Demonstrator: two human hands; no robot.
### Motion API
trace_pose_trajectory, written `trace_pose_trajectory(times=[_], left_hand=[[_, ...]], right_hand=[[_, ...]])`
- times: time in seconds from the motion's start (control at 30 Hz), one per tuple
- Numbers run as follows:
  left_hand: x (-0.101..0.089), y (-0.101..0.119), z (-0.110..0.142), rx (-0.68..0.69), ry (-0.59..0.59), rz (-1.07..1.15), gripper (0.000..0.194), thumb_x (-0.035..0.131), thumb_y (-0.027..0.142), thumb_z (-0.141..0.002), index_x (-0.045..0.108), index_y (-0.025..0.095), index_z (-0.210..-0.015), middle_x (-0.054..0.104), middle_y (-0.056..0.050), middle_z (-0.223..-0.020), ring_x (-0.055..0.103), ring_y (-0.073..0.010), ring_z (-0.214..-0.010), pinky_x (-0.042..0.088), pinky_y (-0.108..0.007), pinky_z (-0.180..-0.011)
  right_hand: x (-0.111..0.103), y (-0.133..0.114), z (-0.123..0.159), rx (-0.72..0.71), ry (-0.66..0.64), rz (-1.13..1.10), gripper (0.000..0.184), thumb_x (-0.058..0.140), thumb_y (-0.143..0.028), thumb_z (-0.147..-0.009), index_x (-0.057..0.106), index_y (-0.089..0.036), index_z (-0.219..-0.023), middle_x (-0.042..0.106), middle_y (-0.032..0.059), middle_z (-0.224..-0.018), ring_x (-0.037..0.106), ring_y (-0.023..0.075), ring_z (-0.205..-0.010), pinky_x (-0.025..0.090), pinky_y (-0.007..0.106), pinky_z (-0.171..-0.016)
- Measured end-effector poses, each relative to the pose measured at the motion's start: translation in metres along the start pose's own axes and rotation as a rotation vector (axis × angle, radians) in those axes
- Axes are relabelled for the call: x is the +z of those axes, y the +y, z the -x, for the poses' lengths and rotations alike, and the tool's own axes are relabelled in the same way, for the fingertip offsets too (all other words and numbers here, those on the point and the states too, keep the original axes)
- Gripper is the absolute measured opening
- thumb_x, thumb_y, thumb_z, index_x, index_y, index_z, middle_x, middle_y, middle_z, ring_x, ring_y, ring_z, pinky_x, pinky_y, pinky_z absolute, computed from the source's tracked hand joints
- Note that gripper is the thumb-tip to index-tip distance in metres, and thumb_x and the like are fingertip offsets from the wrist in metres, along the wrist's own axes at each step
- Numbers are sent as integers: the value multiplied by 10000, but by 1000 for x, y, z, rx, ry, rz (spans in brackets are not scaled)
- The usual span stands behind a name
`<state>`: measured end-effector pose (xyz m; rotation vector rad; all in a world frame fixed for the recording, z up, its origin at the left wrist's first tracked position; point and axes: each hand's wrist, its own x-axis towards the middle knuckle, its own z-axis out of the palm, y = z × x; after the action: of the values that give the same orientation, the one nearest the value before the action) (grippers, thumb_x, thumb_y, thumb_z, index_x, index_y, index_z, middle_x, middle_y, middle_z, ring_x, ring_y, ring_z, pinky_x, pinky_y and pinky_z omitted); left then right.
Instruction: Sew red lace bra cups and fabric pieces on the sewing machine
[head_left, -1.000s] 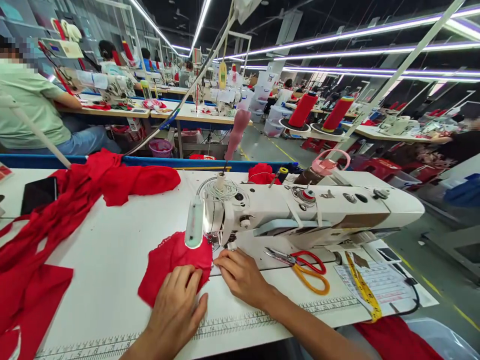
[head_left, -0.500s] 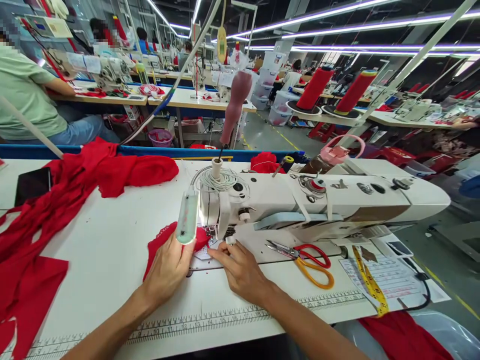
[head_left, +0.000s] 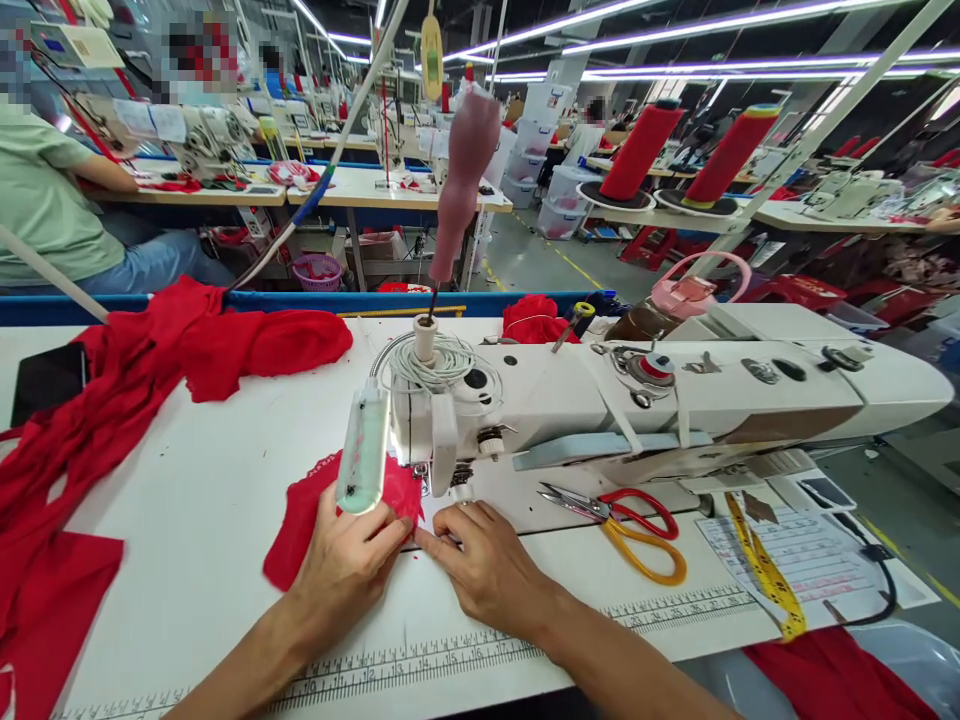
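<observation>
A small red fabric piece [head_left: 300, 530] with a scalloped edge lies under the head of a white sewing machine [head_left: 517, 385], by the presser foot [head_left: 422, 474]. My left hand [head_left: 349, 555] is closed on its front edge, thumb and fingers pressed together. My right hand [head_left: 487, 565] is to the right of it, fingers curled in, its foremost fingertip at the cloth's front corner beside my left fingertips. What lies under the curled right fingers is hidden. A lit pale green lamp [head_left: 362, 455] hangs over the left knuckles and covers part of the cloth.
Scissors [head_left: 615, 520] with red and orange handles lie right of my right hand. Farther right are a yellow measuring tape [head_left: 765, 570] and a written sheet [head_left: 806, 560]. Heaped red fabric [head_left: 150, 350] and a dark phone [head_left: 49, 383] lie left. A co-worker [head_left: 60, 200] sits beyond.
My left hand has slid toward the front edge and pulled in beside my right fingertips. The red piece has shifted toward me, showing more cloth by the presser foot. The camera view has shifted slightly.
</observation>
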<state>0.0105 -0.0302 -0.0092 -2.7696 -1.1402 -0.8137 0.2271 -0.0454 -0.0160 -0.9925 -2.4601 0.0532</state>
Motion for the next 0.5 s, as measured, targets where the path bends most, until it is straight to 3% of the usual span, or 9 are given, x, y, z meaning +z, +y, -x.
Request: trace_pose_trajectory(times=[0.17,0.3,0.5], left_hand=[[-3,4,0,-44,-24,68,194,471,75,-959,634,179,-934,626,-21,-779,548,-183,-757,395,-369,-794],[-5,5,-2,-73,46,21,200,516,121,-973,605,182,-804,585,-3,-696,495,-161,-659,399,-351,-762],[-4,0,3,-68,81,5,88,568,158,-958,649,191,-966,606,16,-669,548,-152,-634,434,-327,-758]], right_hand=[[-1,0,0,-8,-10,2,383,510,6,-819,646,-159,-1136,552,43,-866,419,181,-749,316,329,-680],[-3,1,-1,-18,30,-5,364,515,-18,-838,640,-138,-1159,559,48,-864,398,188,-739,297,340,-681],[-3,3,1,1,-3,-30,353,489,-48,-859,623,-117,-1179,581,63,-894,410,198,-748,294,355,-701]])
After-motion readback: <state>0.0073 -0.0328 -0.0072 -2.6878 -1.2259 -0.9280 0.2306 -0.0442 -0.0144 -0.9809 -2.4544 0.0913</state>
